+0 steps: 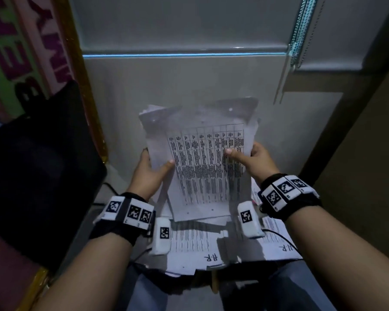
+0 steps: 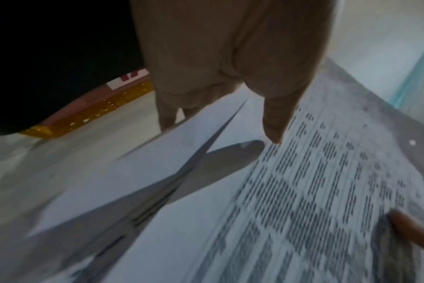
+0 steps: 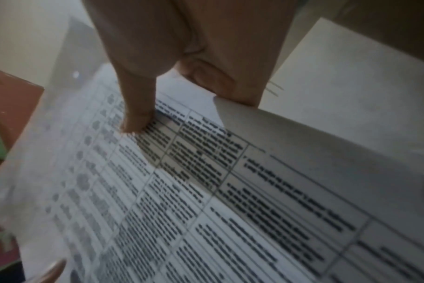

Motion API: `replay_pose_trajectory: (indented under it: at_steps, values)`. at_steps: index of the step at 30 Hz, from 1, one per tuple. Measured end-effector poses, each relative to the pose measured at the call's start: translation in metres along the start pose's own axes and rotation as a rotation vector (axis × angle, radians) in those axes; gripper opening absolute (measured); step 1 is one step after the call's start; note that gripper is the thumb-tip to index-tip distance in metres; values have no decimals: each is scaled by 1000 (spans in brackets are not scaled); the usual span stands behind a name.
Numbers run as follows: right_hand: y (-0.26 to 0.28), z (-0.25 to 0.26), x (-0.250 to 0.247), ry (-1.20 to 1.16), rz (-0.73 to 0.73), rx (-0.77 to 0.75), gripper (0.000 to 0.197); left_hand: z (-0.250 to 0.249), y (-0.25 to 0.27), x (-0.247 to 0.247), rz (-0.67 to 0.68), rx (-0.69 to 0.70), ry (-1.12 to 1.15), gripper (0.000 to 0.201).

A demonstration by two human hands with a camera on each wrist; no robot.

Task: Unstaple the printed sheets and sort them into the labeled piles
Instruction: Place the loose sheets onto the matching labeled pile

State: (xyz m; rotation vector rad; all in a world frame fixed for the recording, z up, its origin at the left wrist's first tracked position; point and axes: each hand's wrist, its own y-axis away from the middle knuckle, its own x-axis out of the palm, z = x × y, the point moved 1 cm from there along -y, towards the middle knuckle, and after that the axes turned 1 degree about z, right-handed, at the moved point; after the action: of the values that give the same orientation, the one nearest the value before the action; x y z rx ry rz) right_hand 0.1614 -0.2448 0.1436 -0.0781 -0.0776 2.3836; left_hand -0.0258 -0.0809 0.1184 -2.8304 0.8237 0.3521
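Note:
I hold a bundle of printed sheets (image 1: 208, 167) up in front of me; its top page carries a table of dark text. My left hand (image 1: 154, 167) grips the left edge, thumb on top and fingers behind. My right hand (image 1: 245, 157) grips the right edge, thumb pressed on the table. In the left wrist view the sheets (image 2: 291, 201) fan apart below the thumb of my left hand (image 2: 274, 122). In the right wrist view my right hand (image 3: 143, 118) pinches the printed page (image 3: 206, 191). Piles marked "H.R" (image 1: 202, 245) lie on my lap. No staple is visible.
A black panel (image 1: 38, 167) stands at my left, with a gold-framed colourful board (image 1: 20, 41) behind it. A grey wall (image 1: 189, 81) faces me, and a blind cord (image 1: 301, 30) hangs at the upper right. More papers (image 1: 276, 239) lie under my right wrist.

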Motion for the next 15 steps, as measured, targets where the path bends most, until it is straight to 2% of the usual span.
replay_pose_trajectory:
  at_steps: [2, 4, 6, 7, 9, 10, 12, 15]
  values:
    - [0, -6, 5, -20, -63, -21, 30, 0, 5, 7, -84, 84, -24, 24]
    - [2, -15, 11, -15, -132, -12, 39, 4, 9, 15, -167, 134, -73, 7]
    - [5, -27, 17, 23, -179, 2, 39, 10, 15, 23, -239, 131, -96, 22]
    - [7, -34, 19, 67, -195, 9, 34, 16, 17, 27, -232, 105, -81, 24]
    - [11, -46, 24, 180, -207, 37, 15, 26, 21, 34, -144, 38, -70, 22]
    - [13, -51, 26, 210, -213, 57, 8, 32, 22, 38, -89, 3, -77, 30]
    - [15, -57, 30, 186, -235, 75, 16, 42, 21, 43, -67, -40, -87, 45]
    - [14, -57, 34, 128, -302, 47, 36, 40, 15, 41, -202, -9, -11, 42]
